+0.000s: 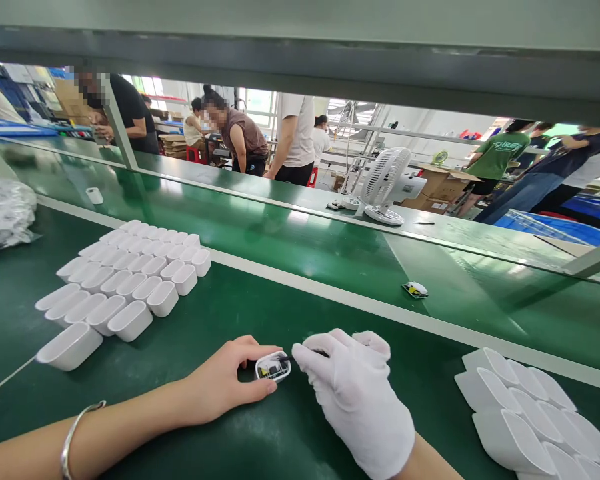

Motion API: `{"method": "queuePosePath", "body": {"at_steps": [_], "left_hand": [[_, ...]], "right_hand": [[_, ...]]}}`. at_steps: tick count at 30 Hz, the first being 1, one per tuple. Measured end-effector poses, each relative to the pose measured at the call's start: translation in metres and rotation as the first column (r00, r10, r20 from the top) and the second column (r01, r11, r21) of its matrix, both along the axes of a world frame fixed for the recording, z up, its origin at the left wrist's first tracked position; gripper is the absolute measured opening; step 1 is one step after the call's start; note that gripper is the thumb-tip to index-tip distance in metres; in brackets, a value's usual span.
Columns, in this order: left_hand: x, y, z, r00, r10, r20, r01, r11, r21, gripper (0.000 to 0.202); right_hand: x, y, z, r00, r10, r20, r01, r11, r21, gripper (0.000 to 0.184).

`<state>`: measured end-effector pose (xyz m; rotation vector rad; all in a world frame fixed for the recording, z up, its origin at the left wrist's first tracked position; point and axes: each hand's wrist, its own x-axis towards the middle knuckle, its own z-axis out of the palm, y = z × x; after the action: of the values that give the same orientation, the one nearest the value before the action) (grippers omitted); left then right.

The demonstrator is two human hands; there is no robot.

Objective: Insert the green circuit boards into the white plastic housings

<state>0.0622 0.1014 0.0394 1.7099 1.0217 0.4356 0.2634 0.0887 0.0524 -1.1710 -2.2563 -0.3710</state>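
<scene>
My bare left hand [220, 383] grips a small oval white plastic housing [258, 377] between thumb and fingers, low over the green bench. Inside the housing sits a circuit board [271, 367] with dark and yellow parts. My right hand [353, 393], in a white glove, is closed just to the right of it. A thin dark tool [284, 359] shows between the gloved fingers, its tip reaching over the housing's open top. Most of the tool is hidden by the glove, so its exact kind cannot be made out.
Rows of open white housings [130, 320] stand at left; more housings [510, 427] are at right. A clear plastic bag [5, 213] lies far left. Beyond a pale strip, a green belt carries a circuit board assembly [415, 289]. A fan [387, 180] and several people are behind.
</scene>
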Motion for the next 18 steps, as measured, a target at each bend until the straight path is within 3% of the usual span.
{"method": "queuePosePath", "body": {"at_steps": [6, 11, 18], "left_hand": [[-0.002, 0.002, -0.005, 1.000, -0.023, -0.008, 0.023, 0.999, 0.026, 0.027], [-0.002, 0.003, -0.008, 0.999, -0.026, -0.024, 0.026, 1.000, 0.004, 0.035], [0.001, -0.002, 0.007, 1.000, 0.009, -0.019, -0.009, 1.000, 0.000, 0.033]], "right_hand": [[0.001, 0.000, 0.003, 0.999, -0.015, 0.052, 0.015, 1.000, -0.007, 0.027], [0.003, 0.001, 0.008, 0.993, -0.016, 0.120, 0.017, 1.000, -0.004, 0.031], [0.002, -0.001, 0.006, 0.963, 0.000, 0.268, -0.015, 0.998, 0.053, 0.035]]}}
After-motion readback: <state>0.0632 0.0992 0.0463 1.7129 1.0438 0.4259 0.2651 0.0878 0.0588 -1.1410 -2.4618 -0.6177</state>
